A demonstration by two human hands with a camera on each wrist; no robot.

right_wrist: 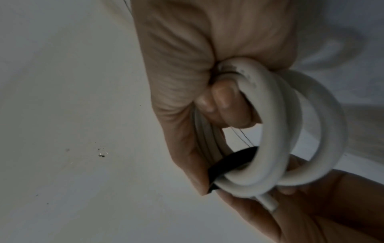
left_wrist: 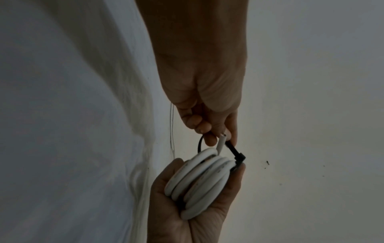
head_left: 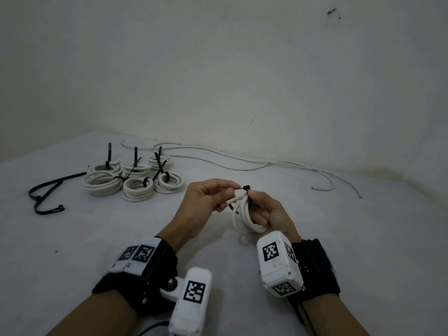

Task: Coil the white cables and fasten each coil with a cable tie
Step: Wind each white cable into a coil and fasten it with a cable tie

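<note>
A small coil of white cable (head_left: 242, 215) is up off the table, and my right hand (head_left: 260, 207) grips it with fingers through the loops. A black cable tie (head_left: 246, 187) wraps the top of the coil, its head beside my right thumb. My left hand (head_left: 230, 191) pinches the tie's tail just left of the head. In the left wrist view the coil (left_wrist: 199, 180) lies in the right palm, and the tie (left_wrist: 234, 151) runs up to my left fingers (left_wrist: 209, 131). In the right wrist view the tie band (right_wrist: 234, 159) passes through the coil (right_wrist: 290, 131). One cable end (head_left: 234, 201) sticks out.
Several tied white coils (head_left: 131, 183) with upright black tie tails sit at the back left of the white table (head_left: 339, 238). Loose black cable ties (head_left: 46, 197) lie further left. Long uncoiled white cables (head_left: 242, 163) run along the wall behind.
</note>
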